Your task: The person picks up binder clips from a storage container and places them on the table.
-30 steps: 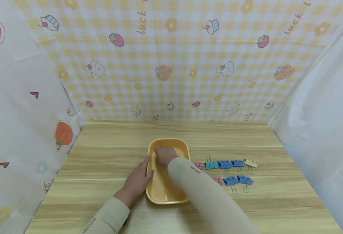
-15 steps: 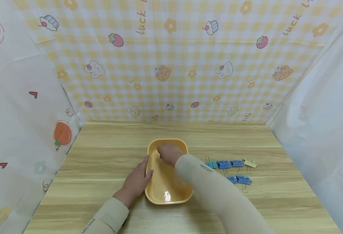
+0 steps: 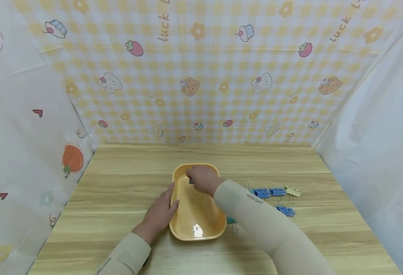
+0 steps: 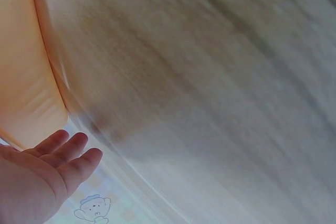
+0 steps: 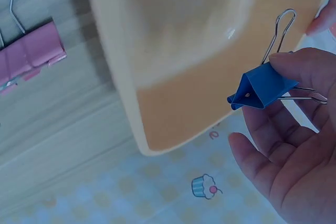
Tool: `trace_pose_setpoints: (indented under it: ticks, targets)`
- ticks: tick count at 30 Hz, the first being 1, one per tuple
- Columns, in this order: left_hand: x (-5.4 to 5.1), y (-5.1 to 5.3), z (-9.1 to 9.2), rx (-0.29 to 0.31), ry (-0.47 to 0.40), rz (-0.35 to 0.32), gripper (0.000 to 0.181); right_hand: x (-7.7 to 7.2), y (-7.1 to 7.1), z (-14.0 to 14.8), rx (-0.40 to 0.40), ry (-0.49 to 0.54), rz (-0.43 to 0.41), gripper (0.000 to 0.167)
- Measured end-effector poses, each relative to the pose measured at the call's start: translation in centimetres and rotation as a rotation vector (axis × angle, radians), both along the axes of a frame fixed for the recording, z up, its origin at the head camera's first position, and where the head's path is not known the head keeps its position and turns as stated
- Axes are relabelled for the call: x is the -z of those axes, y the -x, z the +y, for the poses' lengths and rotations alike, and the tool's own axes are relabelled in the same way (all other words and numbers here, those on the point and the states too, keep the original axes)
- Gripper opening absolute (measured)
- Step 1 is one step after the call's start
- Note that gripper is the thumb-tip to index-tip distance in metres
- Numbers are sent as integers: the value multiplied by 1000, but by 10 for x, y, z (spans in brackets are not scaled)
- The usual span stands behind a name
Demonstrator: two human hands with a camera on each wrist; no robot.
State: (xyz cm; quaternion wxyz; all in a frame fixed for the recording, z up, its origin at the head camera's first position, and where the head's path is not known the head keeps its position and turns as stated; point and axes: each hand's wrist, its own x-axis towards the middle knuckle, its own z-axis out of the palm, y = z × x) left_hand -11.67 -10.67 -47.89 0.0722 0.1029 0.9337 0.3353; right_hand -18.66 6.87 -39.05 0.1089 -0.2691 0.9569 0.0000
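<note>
In the head view my left hand (image 3: 159,212) rests against the left side of a yellow-orange plastic tray (image 3: 191,214), fingers fairly straight along the rim. In the left wrist view its fingers (image 4: 79,174) lie beside the tray's outer wall. Over the far part of the tray, my right hand (image 3: 204,179) pinches a blue binder clip (image 5: 265,85) between thumb and fingers. One wire handle of that clip stands up and the other points toward the palm. No other clip shows in the visible part of the tray.
Right of the tray lie several binder clips: a teal clip (image 3: 231,220), blue clips (image 3: 262,193) and a cream clip (image 3: 292,191). A pink clip (image 5: 34,53) shows in the right wrist view. The right sleeve (image 3: 253,217) covers part of the rows. A patterned cloth (image 3: 201,95) hangs behind.
My right hand has shifted slightly right and away from me over the tray, and the blue clip now shows. The sleeve has swung right, uncovering a teal clip and covering others. The left hand stays put.
</note>
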Motion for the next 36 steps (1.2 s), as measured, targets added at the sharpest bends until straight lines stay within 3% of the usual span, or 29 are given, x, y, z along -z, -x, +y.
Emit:
trace_pose_setpoints:
  ticks: [4, 12, 23, 36]
  targets:
    - [2, 0, 0, -3, 11, 5, 65, -5, -2, 6, -12, 1, 29, 28]
    - [0, 1, 0, 1, 25, 5, 66, -14, -6, 24, 2, 124, 58, 29]
    - [-1, -1, 1, 11, 13, 30, 65, -19, -13, 55, 1, 190, 95, 29]
    - [-1, 0, 1, 2, -9, -12, 67, -19, -24, 95, -24, 257, 152, 29]
